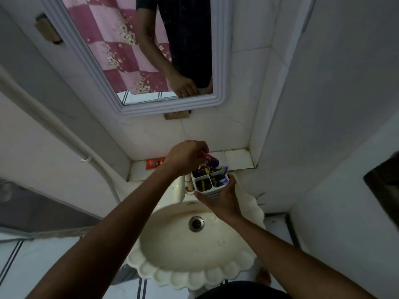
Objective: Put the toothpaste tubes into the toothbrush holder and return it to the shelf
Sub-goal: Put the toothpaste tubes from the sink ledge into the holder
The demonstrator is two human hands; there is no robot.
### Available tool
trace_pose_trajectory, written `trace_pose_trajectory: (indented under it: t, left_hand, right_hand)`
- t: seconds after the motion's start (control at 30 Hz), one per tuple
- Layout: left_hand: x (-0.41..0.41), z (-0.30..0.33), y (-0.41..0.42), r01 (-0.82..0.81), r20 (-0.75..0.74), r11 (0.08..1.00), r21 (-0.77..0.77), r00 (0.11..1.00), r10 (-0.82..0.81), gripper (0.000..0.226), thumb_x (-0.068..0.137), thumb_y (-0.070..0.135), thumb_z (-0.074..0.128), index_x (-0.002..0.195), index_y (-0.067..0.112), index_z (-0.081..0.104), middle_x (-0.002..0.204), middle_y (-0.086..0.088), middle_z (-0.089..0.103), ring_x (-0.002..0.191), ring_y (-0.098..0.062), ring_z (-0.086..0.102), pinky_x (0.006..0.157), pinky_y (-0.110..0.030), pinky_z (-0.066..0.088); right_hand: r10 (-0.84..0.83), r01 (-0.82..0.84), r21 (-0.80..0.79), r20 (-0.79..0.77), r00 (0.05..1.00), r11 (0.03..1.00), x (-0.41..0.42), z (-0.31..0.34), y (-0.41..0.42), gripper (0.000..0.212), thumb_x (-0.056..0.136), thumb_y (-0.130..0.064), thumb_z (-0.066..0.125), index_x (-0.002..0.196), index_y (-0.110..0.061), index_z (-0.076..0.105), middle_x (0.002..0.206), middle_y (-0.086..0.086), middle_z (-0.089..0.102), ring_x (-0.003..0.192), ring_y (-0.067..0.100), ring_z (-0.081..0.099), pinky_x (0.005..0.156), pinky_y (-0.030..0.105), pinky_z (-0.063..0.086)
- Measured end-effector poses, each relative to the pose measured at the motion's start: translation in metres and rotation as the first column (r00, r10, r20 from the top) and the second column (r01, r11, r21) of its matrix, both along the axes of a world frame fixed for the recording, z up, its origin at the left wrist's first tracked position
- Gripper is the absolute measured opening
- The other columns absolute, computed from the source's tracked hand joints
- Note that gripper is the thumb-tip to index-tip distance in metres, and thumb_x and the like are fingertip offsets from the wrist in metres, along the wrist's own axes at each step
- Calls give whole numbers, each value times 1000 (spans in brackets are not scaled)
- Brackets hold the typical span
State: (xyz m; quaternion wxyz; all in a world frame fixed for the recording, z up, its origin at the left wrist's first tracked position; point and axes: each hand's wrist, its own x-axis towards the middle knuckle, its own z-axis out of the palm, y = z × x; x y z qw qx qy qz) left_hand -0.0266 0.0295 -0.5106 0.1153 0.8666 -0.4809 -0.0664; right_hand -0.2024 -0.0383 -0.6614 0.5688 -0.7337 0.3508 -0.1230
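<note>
We hold the toothbrush holder (210,184) in our right hand (224,201), fingers wrapped around its near and right sides from below, keeping it upright above the far rim of the cream scalloped sink (194,268), just in front of the tiled shelf (235,158). The holder is white, perforated on its side and split into four compartments, with purple and yellow items standing in the far ones. Our left hand (185,157) is closed around a red toothpaste tube (208,157), its lower end reaching into the far part of the holder; which compartment it enters is hard to tell, since the hand and the dim light hide it. On the shelf, to the left of that hand, lies an orange toothpaste tube (154,164), flat against the wall and partly covered by our wrist. Above the shelf hangs a mirror (121,98) with a pale moulded frame, reflecting an arm and a pink checked curtain (112,44).
</note>
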Motion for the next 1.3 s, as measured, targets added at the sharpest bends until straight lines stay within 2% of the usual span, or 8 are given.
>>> trace_pose_trajectory:
  t: [0.2,0.33,0.53,0.63,0.87,1.07,1.2,1.3]
  left_hand:
    - [15,-4,22,-182,-296,916,-358,952,74,17,96,15,77,112,21,75,101,10,78,82,-5,74,69,-22,60]
    - [42,-25,50,-366,-369,852,-374,902,225,8,94,21,81,101,20,78,91,9,76,69,1,71,61,-11,52]
    - [81,-88,101,-547,-439,801,-244,799,411,5,96,23,73,93,23,77,83,0,79,79,-21,76,80,-39,63]
    - [96,-123,115,-564,-443,809,-165,775,450,11,98,22,70,96,20,81,92,-5,81,87,-25,76,83,-33,58]
    - [137,-166,100,-364,-268,931,-32,900,343,43,97,23,56,137,16,68,137,-13,69,123,-38,64,102,-42,51]
    - [148,-167,78,-218,14,944,247,975,222,51,99,27,60,148,17,53,151,-13,49,134,-38,47,109,-50,43]
    - [142,-170,77,-281,87,921,268,960,268,51,102,47,58,135,9,60,136,-16,59,129,-38,52,109,-49,43]
    - [135,-162,92,-313,66,938,151,950,306,47,102,54,59,119,10,62,106,-12,74,99,-34,71,90,-43,56]
  right_hand:
    - [-27,27,-21,7,1000,999,2,2,1,153,49,-88,95,169,-35,16,161,-5,53,143,19,59,111,45,60]
    - [-52,52,-29,0,999,998,1,-2,6,151,52,-86,97,170,-38,16,162,-8,53,145,18,59,114,47,58]
    - [-76,77,-28,27,997,997,-8,-7,21,131,62,-73,101,164,-41,26,151,-17,58,137,7,61,117,39,54]
    - [-120,120,-14,28,992,993,-2,-7,28,127,61,-72,101,161,-40,30,146,-26,57,133,-2,60,117,39,54]
    - [-188,188,-56,2,982,981,4,-6,38,121,60,-71,103,156,-46,35,143,-43,53,133,-17,54,114,38,54]
    - [-192,186,-90,-63,979,978,5,-7,37,130,58,-74,102,163,-43,32,153,-23,58,141,6,59,118,47,54]
    - [-189,178,-113,-91,978,977,6,-4,37,132,57,-77,101,163,-44,30,152,-21,58,140,9,60,116,47,55]
    - [-192,176,-148,-100,976,973,-1,1,33,131,57,-80,99,162,-45,29,149,-19,59,136,11,60,113,44,56]
